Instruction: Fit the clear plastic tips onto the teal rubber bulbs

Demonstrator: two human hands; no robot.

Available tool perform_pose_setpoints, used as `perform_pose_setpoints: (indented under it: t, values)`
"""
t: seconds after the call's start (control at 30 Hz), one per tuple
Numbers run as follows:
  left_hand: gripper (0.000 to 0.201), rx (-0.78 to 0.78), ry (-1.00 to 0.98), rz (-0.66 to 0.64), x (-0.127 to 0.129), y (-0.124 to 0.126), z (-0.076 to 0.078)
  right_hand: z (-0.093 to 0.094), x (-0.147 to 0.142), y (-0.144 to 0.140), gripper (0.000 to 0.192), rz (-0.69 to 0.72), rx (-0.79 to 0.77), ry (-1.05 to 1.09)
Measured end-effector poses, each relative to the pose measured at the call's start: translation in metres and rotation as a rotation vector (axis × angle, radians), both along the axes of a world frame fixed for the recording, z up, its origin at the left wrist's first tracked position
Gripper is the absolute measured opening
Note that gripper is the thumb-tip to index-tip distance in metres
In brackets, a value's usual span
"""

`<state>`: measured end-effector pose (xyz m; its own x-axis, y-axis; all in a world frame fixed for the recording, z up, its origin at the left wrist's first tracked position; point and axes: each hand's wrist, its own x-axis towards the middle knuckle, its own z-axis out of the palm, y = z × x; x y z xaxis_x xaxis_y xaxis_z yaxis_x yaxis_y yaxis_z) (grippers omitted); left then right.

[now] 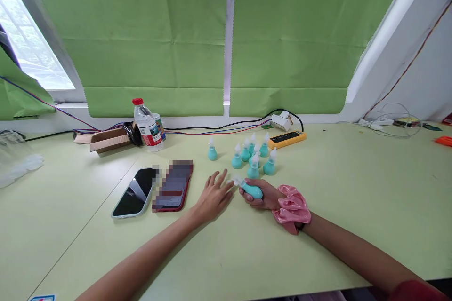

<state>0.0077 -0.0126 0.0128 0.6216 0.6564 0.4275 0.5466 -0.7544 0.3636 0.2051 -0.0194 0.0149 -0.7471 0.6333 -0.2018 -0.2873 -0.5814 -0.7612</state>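
A teal squeeze bulb with a clear tip [252,191] lies sideways in my right hand [264,194], whose fingers are wrapped round it. Its tip points left, toward my left hand [214,196]. That hand is palm down at the table with its fingers spread, close to the tip; whether it touches the tip I cannot tell. Beyond my hands several like bulbs [253,170] stand upright in a cluster, tips up. One more bulb [212,152] stands apart to the left of them. A pink scrunchie [291,209] sits round my right wrist.
Two phones, one black-screened [136,193] and one red-cased [174,188], lie left of my hands. Behind them stand a water bottle [148,127], a can [158,126] and an open cardboard box [110,140]. A yellow power strip [287,139] and cables run along the back of the table [353,188].
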Motion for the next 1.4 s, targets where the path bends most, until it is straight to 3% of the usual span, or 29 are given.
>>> perform_pose_setpoints:
  t: [0.13,0.27,0.4,0.5,0.73,0.93,1.07,1.27,1.4]
  values:
    - [0.026,0.046,0.119,-0.033,0.001,0.001,-0.005,-0.003,-0.002,0.000,0.028,-0.040,0.014,0.005]
    - [0.024,-0.065,-0.076,0.043,-0.001,-0.002,0.001,0.001,-0.005,-0.004,0.029,-0.136,0.071,-0.069]
    - [0.016,-0.376,-0.479,0.131,-0.004,-0.005,0.006,0.010,-0.008,-0.013,0.029,-0.174,0.300,-0.245]
    - [0.024,-0.667,-0.696,0.153,-0.004,-0.005,0.007,0.014,-0.012,-0.018,0.028,-0.161,0.451,-0.347]
    - [0.023,-1.181,-1.032,0.001,-0.003,-0.003,0.006,0.006,-0.017,-0.018,0.026,-0.178,0.473,-0.450]
    - [0.015,-1.316,-1.130,-0.090,0.000,-0.008,0.010,0.000,-0.019,-0.017,0.029,-0.214,0.475,-0.506]
    - [0.024,-1.394,-1.099,-0.150,0.003,-0.012,0.012,0.002,-0.021,-0.019,0.031,-0.239,0.495,-0.513]
    - [0.019,-1.392,-1.106,-0.217,0.004,-0.016,0.011,0.006,-0.026,-0.022,0.033,-0.275,0.492,-0.515]
    - [0.022,-1.427,-1.104,-0.197,0.005,-0.018,0.010,0.004,-0.030,-0.027,0.033,-0.290,0.557,-0.547]
